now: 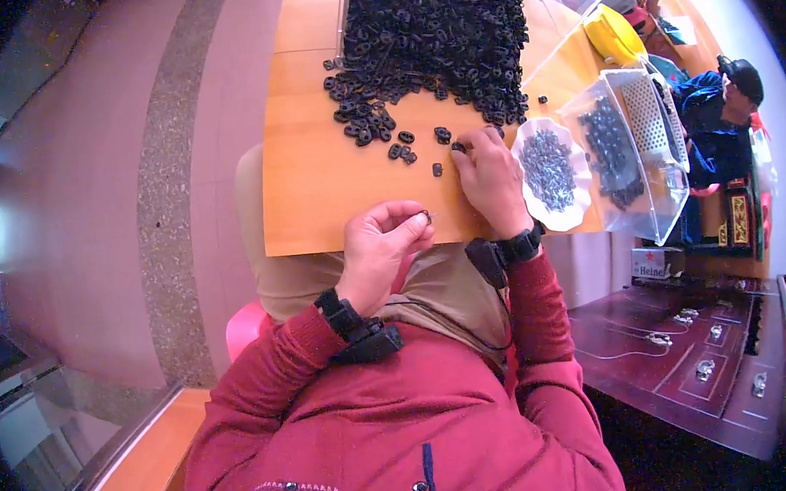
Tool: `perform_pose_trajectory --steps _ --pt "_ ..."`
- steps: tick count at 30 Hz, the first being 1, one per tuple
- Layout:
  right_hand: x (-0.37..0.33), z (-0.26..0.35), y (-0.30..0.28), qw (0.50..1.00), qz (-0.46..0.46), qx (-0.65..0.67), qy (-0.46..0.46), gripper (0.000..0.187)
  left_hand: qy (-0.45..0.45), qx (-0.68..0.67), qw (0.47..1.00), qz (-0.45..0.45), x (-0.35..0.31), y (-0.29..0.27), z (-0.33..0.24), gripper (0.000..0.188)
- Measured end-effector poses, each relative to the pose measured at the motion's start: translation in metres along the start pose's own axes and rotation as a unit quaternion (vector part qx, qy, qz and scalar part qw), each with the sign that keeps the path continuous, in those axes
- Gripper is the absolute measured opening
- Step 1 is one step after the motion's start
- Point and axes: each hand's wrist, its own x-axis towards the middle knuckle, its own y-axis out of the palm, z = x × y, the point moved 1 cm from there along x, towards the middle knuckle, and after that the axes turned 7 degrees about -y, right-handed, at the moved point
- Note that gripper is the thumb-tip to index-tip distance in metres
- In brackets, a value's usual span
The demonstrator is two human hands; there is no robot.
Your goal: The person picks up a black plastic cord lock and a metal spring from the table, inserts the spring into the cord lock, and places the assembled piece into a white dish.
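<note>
My left hand [382,244] is closed in a pinch near the table's front edge. Between its thumb and forefinger sits a small dark piece [426,217], mostly covered by the fingertips. Farther right, my right hand [493,182] reaches over the table, its fingertips closed on a small black plastic piece [458,148]. Loose black two-holed plastic pieces [401,153] lie just left of those fingers, and a single black piece [437,170] rests between my hands. Beyond them a large heap of such black pieces [432,39] spreads over the far part of the table.
A white scalloped bowl [581,196] of small shiny grey parts stands right beside my right hand. Past it is a transparent bin [662,197] with dark parts. A yellow object [615,36] lies farther back. Other people [715,119] sit along the right side.
</note>
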Motion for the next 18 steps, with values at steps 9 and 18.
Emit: perform_pose_trajectory --steps 9,18 --pt "-0.018 -0.004 -0.005 0.996 -0.010 0.076 -0.033 0.021 0.007 0.026 1.000 -0.006 0.000 -0.001 0.001 0.013" --pt "-0.054 0.005 -0.011 0.832 0.041 0.512 0.212 0.022 -0.010 -0.005 1.000 -0.010 -0.005 0.003 -0.003 0.012"
